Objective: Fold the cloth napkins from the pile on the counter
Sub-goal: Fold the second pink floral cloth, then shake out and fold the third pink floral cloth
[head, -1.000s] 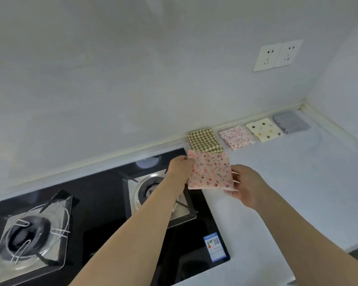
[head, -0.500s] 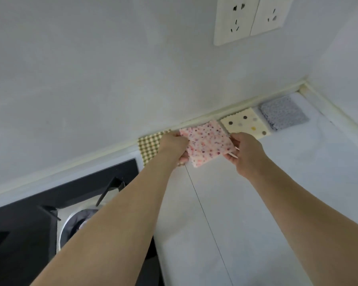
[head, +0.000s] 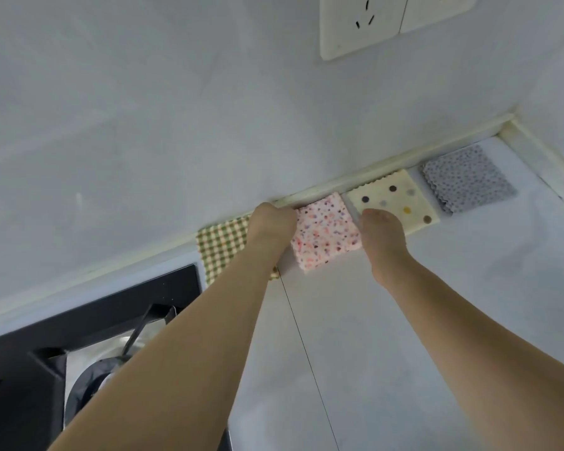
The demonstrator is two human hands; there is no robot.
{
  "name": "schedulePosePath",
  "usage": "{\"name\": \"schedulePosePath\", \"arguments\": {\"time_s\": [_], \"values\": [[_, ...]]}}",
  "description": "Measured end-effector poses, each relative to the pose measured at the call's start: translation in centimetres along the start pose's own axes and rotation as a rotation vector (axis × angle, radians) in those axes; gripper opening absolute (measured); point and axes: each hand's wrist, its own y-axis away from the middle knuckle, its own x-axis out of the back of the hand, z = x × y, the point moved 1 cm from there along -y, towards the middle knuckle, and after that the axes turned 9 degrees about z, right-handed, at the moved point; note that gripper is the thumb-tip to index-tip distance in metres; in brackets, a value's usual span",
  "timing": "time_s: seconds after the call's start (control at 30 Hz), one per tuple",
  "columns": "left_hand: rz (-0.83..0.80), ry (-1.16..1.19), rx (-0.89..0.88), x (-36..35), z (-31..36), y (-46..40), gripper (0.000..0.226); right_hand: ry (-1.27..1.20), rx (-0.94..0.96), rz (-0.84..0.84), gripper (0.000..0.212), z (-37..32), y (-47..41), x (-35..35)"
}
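We see the pale wall (head: pixel 144 125) filling the upper view, with a white double socket plate (head: pixel 372 24) at the top; no writing on it can be read. Below lies the white surface (head: pixel 404 320), and at lower left the black gas hob (head: pixel 30 369) with its burner, bearing no legible label here. Both bare forearms reach forward to the back edge of the surface. There, four folded napkins lie in a row along the wall strip: a green checked napkin (head: pixel 222 245), a pink flowered napkin (head: pixel 326 232), a cream dotted napkin (head: pixel 394 200) and a grey dotted napkin (head: pixel 466 177). The left hand (head: pixel 272 226) grips the pink flowered napkin at its left edge, partly covering the checked one. The right hand (head: pixel 383 236) holds the same napkin at its right edge, fingers curled downward. The pink napkin sits between the checked and cream ones; we cannot tell whether it rests fully flat.
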Motion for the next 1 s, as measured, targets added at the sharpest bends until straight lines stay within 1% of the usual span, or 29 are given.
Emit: {"name": "schedulePosePath", "arguments": {"time_s": [0.03,0.07,0.1,0.13,0.2,0.27,0.33,0.43,0.7,0.9,1.0], "values": [[0.002,-0.043,-0.049,0.1,0.0,0.3,0.013,-0.313,-0.151,-0.076,0.022,0.2,-0.3,-0.2],[0.000,-0.086,-0.097,0.3,-0.2,0.7,0.013,-0.502,-0.210,-0.084,0.029,0.4,-0.1,-0.1],[0.000,-0.122,-0.143,0.5,-0.4,1.2,0.015,-0.481,-0.152,-0.035,0.037,0.4,0.2,0.0],[0.007,-0.155,-0.191,0.7,-0.9,1.8,0.016,-0.479,-0.122,-0.021,0.043,0.2,0.8,0.2],[0.042,-0.235,-0.332,1.4,-2.0,2.9,0.020,-0.365,0.011,-0.014,0.044,0.0,2.2,0.2],[0.080,-0.304,-0.493,2.6,-3.4,4.2,0.026,-0.337,0.143,-0.009,0.045,-0.5,3.8,0.3],[0.117,-0.364,-0.590,4.0,-4.6,5.4,0.034,-0.290,0.227,-0.020,0.048,-1.0,5.5,0.4],[0.164,-0.421,-0.617,6.7,-6.4,6.9,0.035,-0.237,0.323,-0.017,0.049,-1.9,8.1,0.2],[0.284,-0.365,-0.631,14.3,-11.8,10.3,0.032,-0.166,0.506,-0.072,0.047,-4.8,16.7,-0.4],[0.375,-0.333,-0.604,22.8,-18.6,11.8,0.036,-0.125,0.629,-0.067,0.045,-8.3,25.8,-3.9],[0.413,-0.321,-0.613,27.3,-22.4,12.2,0.037,-0.153,0.638,-0.112,0.045,-10.0,31.1,-6.5]]}}
